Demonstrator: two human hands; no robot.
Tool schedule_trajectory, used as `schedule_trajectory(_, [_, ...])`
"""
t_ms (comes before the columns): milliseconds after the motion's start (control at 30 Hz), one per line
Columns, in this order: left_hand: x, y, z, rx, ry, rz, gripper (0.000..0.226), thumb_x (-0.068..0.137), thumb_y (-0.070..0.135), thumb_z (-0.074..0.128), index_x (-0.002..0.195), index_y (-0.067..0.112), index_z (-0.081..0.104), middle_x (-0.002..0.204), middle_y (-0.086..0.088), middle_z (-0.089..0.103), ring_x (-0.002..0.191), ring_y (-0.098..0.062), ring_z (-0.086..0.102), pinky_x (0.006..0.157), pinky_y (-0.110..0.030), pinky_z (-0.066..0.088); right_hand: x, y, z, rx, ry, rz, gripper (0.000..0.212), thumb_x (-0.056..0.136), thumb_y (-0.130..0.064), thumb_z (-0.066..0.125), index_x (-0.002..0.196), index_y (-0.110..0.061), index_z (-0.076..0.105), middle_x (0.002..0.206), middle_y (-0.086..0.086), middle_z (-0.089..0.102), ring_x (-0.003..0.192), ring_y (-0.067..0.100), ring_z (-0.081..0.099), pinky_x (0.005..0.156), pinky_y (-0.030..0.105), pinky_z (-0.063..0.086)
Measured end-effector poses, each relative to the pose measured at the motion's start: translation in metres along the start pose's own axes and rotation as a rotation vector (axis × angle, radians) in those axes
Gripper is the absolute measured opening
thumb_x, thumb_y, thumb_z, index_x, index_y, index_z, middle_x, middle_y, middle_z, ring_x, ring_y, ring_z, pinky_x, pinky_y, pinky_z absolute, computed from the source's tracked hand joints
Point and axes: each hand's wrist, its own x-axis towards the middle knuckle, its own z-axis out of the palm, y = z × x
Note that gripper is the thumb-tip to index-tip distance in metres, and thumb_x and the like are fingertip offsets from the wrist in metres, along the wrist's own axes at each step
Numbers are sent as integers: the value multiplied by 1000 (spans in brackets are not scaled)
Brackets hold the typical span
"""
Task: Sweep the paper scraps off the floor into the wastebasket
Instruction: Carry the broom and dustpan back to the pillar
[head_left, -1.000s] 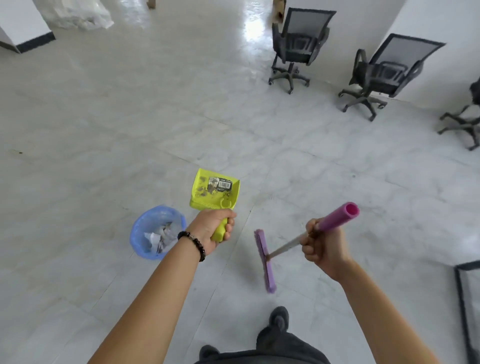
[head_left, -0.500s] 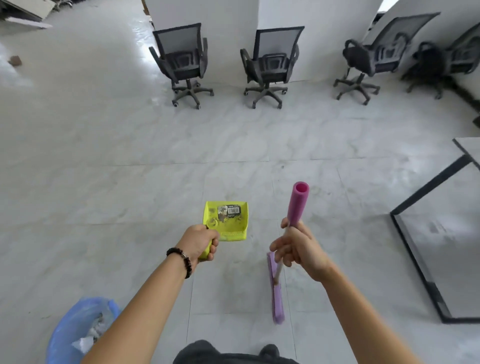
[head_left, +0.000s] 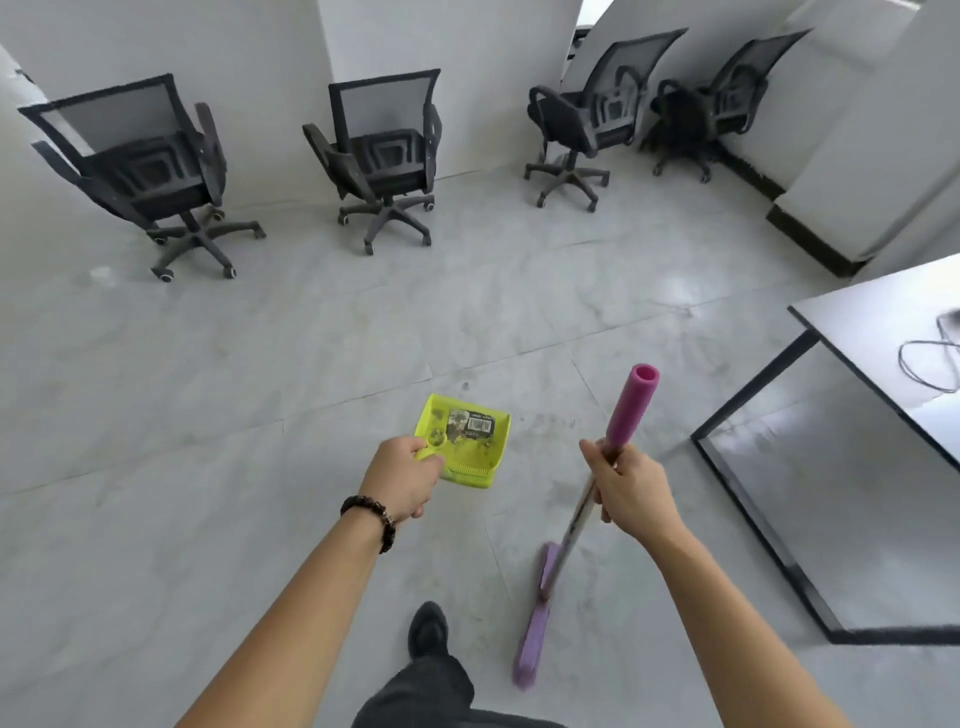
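Observation:
My left hand (head_left: 402, 480) grips the handle of a lime-green dustpan (head_left: 467, 439), held above the floor with its stickered pan facing up and holding no scraps. My right hand (head_left: 626, 486) grips the shaft of a broom just below its pink foam grip (head_left: 631, 405). The broom's purple head (head_left: 532, 639) hangs near the floor by my right foot. No wastebasket or paper scraps are in view.
Several black mesh office chairs (head_left: 384, 161) stand along the white wall ahead. A black-framed table (head_left: 883, 343) with a cable on it is at the right. Grey tiled floor (head_left: 208, 389) lies open in front. My dark shoe (head_left: 427, 629) is below.
The view has swung right, away from the blue wastebasket, which has left the frame. The chairs and the table now look nearer. Both hands keep their hold on dustpan and broom.

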Motion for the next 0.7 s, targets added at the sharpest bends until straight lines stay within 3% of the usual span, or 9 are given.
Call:
schedule_trajectory(67, [46,41,-4,28,-45,24,45,92,18,57,132,-1,51,58,-4,47,42,-19,38,39,-21,33,38,-24,-13,-48,99,11,37,94,-51,49,84,-17,59,68,10,67,63,26,65,66,43,56])
schedule_trajectory(200, [141,131,4,97,-131,92,42,92,16,57,129,-3,53,59,-5,43,40,-18,33,38,-20,29,109,-64,-46,-65,267,60,41,96,-49,49,79,-13,59,67,8,63,65,24,61,63,39,51])
schedule_trajectory(333, [227,208,36,198,-223,170,29,92,15,57,113,-4,61,60,-6,40,40,-18,31,37,-20,29,183,-74,-78,-64,436,126,47,95,-53,46,70,-15,56,61,4,61,61,20,60,61,36,49])
schedule_trajectory(467, [309,279,80,272,-250,245,19,92,11,54,99,0,67,60,-6,35,42,-19,29,39,-19,28,276,-76,-108,-69,615,143,46,95,-57,41,72,-19,56,58,-2,60,59,14,59,60,34,51])
schedule_trajectory(700, [444,417,150,286,-273,283,23,92,7,51,104,-7,63,63,-6,33,45,-18,26,40,-19,25,458,-114,-175,-11,708,126,43,95,-58,42,71,-24,50,58,-4,56,60,19,57,59,37,50])
